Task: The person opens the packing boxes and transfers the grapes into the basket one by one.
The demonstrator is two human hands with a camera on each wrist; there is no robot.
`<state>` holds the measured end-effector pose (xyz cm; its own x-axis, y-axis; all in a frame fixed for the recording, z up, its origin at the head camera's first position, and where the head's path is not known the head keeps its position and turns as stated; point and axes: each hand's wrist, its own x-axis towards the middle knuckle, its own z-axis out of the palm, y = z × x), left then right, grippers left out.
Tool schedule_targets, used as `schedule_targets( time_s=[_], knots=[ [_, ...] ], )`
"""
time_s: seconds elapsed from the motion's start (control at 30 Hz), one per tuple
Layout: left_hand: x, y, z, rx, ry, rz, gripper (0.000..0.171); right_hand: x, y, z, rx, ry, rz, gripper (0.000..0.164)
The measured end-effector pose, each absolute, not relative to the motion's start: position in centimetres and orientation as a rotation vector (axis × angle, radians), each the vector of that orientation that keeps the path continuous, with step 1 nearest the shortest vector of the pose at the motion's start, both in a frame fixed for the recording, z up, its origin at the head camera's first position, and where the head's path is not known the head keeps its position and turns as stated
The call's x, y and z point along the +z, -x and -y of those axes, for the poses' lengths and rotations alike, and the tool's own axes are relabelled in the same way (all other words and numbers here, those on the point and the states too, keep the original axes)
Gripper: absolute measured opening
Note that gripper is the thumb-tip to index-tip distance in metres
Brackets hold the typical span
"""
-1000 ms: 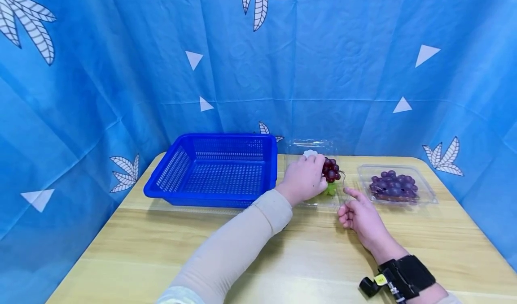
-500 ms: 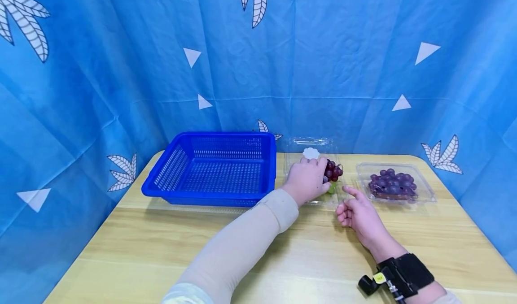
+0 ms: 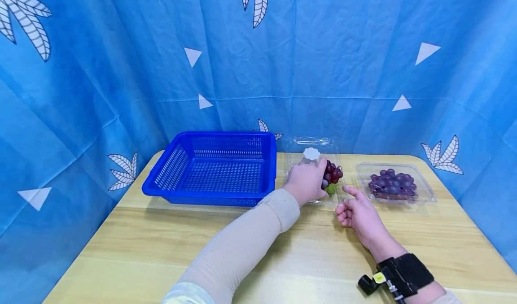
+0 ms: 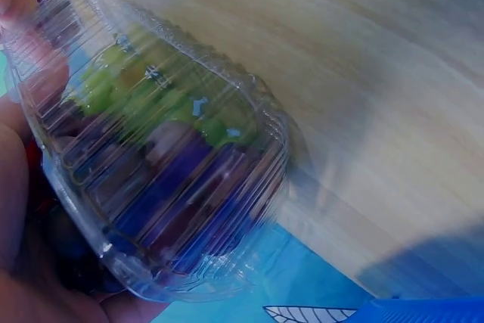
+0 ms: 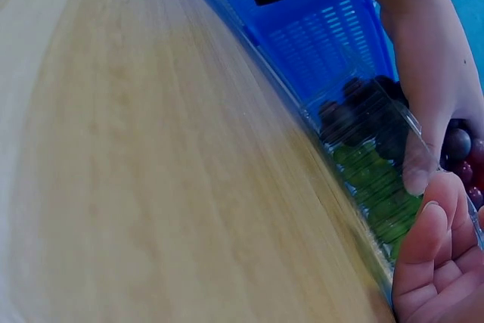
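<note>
A clear plastic clamshell box [image 3: 291,159] has its lid, with a white scalloped label [image 3: 311,154], raised at the back. My left hand [image 3: 305,181] reaches into it and grips a bunch of dark red grapes [image 3: 334,173], whose left part the hand hides. Green grapes [image 3: 331,188] lie below the bunch; the left wrist view shows them through the ribbed wall, beside purple grapes [image 4: 170,187]. At the box's front right corner is my right hand [image 3: 363,219], thumb raised and fingers loosely curled. In the right wrist view its fingertips [image 5: 431,221] are close to the rim; contact is unclear.
To the left stands a blue perforated plastic basket [image 3: 210,201]. A second clear box [image 3: 424,192], holding purple grapes [image 3: 392,185], stands at the right. The wooden table [image 3: 161,245] ends at a blue patterned curtain [image 3: 343,71].
My left hand has moved slightly right and down with the dark red bunch, which sits lower over the green grapes. The lid's label shows more fully. The right hand stays about where it was.
</note>
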<state>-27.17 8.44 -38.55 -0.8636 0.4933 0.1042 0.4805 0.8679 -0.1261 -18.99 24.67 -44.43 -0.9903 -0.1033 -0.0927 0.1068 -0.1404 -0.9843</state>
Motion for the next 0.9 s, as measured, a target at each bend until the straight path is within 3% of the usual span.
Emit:
schedule_targets(
  time_s=[0.17,0.4,0.9],
  knots=[
    [-38.5,27.4,-8.3,0.15,0.815,2.89,0.09,-44.5,19.0,-24.7,-2.272,0.001,-1.966,0.053],
    [-38.2,27.5,-8.1,0.082,0.895,2.828,0.059,-44.5,19.0,-24.8,-2.266,-0.003,-1.969,0.052],
    [-36.9,26.8,-7.3,-0.098,0.959,2.756,0.042,-44.6,19.1,-24.8,-2.256,0.001,-1.975,0.052]
  ],
)
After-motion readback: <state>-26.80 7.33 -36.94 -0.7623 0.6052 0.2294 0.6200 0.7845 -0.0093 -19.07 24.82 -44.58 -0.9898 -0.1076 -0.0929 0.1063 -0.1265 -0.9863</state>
